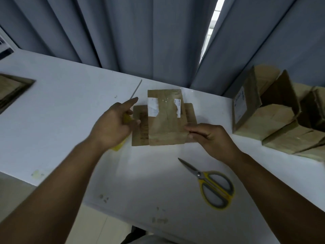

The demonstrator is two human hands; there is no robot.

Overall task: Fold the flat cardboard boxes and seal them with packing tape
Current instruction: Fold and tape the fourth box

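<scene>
The flat cardboard box [167, 127] lies at the centre of the white bench [70, 103]. It is brown, with glossy tape along its midline, torn white label remnants near the far end and a flap at each side. Its long axis points away from the person. The left grip [112, 124] clasps a yellow knife [126, 119]. The right grip [211, 138] pinches the box's right edge.

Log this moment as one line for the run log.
left hand grips yellow knife, blade out | right hand pinches flat box edge | flat box unfolded on table | scissors unused nearby
</scene>
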